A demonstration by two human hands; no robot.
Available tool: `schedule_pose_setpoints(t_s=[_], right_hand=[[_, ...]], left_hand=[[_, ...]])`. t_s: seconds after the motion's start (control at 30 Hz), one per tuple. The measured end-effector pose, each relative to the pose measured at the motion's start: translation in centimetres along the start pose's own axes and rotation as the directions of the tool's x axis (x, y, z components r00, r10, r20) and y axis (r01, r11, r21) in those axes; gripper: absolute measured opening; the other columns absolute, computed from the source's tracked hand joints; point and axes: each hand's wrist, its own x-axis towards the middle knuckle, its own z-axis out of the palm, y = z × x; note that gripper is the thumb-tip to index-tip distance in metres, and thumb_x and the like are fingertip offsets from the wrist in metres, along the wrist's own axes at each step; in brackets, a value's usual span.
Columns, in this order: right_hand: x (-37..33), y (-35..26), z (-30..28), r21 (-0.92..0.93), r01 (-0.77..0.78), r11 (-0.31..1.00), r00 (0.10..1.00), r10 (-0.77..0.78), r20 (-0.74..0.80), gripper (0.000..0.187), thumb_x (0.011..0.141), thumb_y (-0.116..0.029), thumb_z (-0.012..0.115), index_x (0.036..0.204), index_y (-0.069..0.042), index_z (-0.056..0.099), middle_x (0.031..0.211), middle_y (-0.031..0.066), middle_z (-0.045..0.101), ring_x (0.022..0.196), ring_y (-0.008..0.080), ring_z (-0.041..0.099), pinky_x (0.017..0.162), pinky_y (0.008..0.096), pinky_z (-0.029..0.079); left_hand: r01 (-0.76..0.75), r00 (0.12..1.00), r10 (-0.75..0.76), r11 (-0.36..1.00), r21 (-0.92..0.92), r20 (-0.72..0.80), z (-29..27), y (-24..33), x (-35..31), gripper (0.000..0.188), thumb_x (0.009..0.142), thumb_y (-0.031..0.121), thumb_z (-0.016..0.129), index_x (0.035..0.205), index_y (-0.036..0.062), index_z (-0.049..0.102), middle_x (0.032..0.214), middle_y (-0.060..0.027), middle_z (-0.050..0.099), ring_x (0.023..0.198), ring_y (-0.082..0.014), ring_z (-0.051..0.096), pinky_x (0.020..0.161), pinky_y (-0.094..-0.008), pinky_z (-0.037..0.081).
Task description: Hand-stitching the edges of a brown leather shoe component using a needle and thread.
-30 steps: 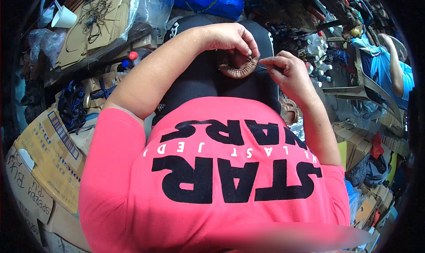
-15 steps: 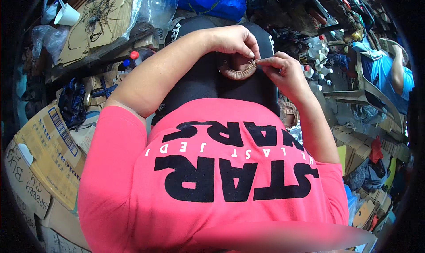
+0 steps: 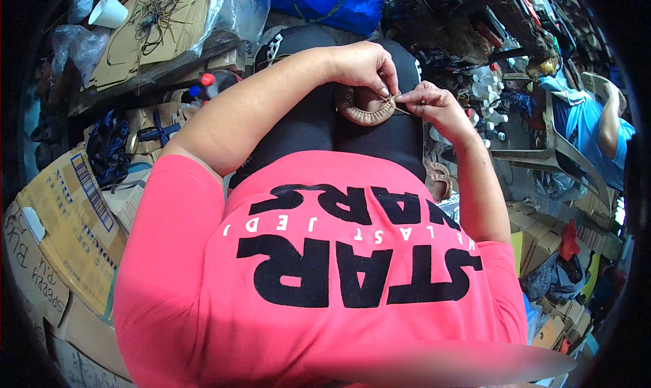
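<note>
A brown leather shoe upper [image 3: 365, 117] with a curved, puckered, stitched rim lies over my dark-clad thighs. My left hand [image 3: 366, 64] bends over it from the far side, thumb and fingertips closed at the right end of the stitched rim. Close beside those fingertips, my right hand [image 3: 437, 108] pinches a thin pale thread that runs from the rim. Whether a needle is also between the fingers is too small to tell. A similar brown leather piece [image 3: 439, 179] sits lower right, beside my hip, partly hidden by my right forearm.
Flat cardboard [image 3: 149, 35] with a tangle of cords lies at upper left, near a white cup [image 3: 108, 11]. A blue bag [image 3: 325, 1] stands beyond my knees. Bottles [image 3: 485, 89] and a chair [image 3: 563, 150] are at right, with another person's arm [image 3: 609, 120] behind. Cardboard boxes [image 3: 74, 218] fill the left.
Both hands have shifted slightly, staying at the stitched rim. A length of thread now shows by the right fingers, and the leather upper has turned a little.
</note>
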Motion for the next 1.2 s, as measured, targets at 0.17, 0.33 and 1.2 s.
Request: schedule_pose_setpoints(t_s=[0.17,0.33,1.2], right_hand=[[-0.6,-1.2,2.7,-0.271,0.097,0.958,0.965,-0.157,-0.208,0.015,0.078,-0.005,0.07,0.092,-0.008,0.072,0.074,0.0013,0.056,0.069,0.0101,0.051,0.065,0.0246,0.043],[-2.1,-1.7,2.9,-0.296,0.106,0.949,0.956,-0.179,-0.233,0.019,0.078,-0.005,0.069,0.096,-0.01,0.071,0.069,0.0043,0.049,0.064,0.0151,0.05,0.06,0.0285,0.043],[-0.6,0.1,0.6,-0.101,0.072,0.992,0.997,-0.075,-0.024,0.044,0.072,0.014,0.051,0.102,-0.011,0.071,0.078,0.0021,0.047,0.078,0.0132,0.049,0.077,0.0235,0.042]], left_hand=[[0.089,0.981,-0.069,0.99,0.107,-0.18,0.5,1.3,-1.0,0.029,0.071,0.003,0.068,0.1,0.0085,0.068,0.09,-0.0094,0.06,0.085,-0.0206,0.06,0.077,-0.0309,0.048],[-0.028,0.823,0.303,0.867,0.498,-0.48,1.7,0.5,-4.5,0.034,0.073,-0.005,0.058,0.104,0.0085,0.066,0.097,-0.0119,0.056,0.08,-0.023,0.059,0.075,-0.0334,0.048],[-0.017,0.822,0.138,0.976,0.218,-0.552,4.0,0.4,-5.9,0.022,0.074,0.003,0.07,0.091,0.017,0.074,0.07,-0.0011,0.046,0.067,-0.0148,0.047,0.063,-0.0263,0.041]])
